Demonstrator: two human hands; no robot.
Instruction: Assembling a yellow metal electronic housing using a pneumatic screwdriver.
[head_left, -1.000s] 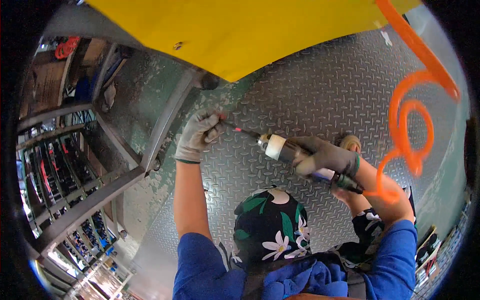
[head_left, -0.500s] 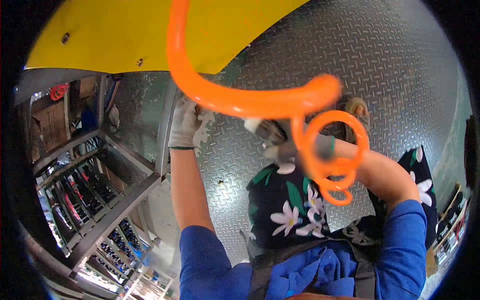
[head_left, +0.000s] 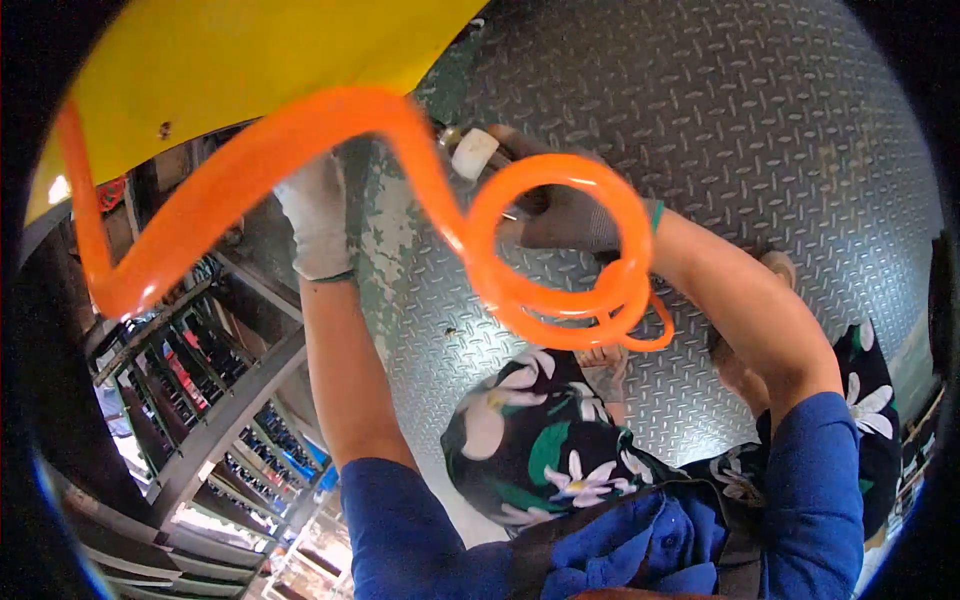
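In a grey glove, my right hand (head_left: 575, 222) is closed around a dark hand-held air tool with a white nose (head_left: 474, 154) pointing up and left. A metal tip shows beyond the nose, near the corner of the yellow panel (head_left: 300, 50). Loops of a thick orange coiled hose (head_left: 560, 172) hang in front of the tool and hide much of it. My left hand (head_left: 318, 225), in a whitish glove, reaches up beside the lower edge of the yellow panel. The hose crosses in front of its fingers, so what they touch is hidden.
Diamond-patterned metal plate (head_left: 700, 130) covers the floor. At the left stands a metal frame rack (head_left: 235, 415) with many dark parts in it. My knees in flowered dark cloth (head_left: 560, 440) are below my hands. A worn green painted strip (head_left: 385, 240) runs beside my left arm.
My right hand has moved up and left with the air tool, towards the panel. My left hand has shifted left and slightly up. The orange hose has swung left across the view.
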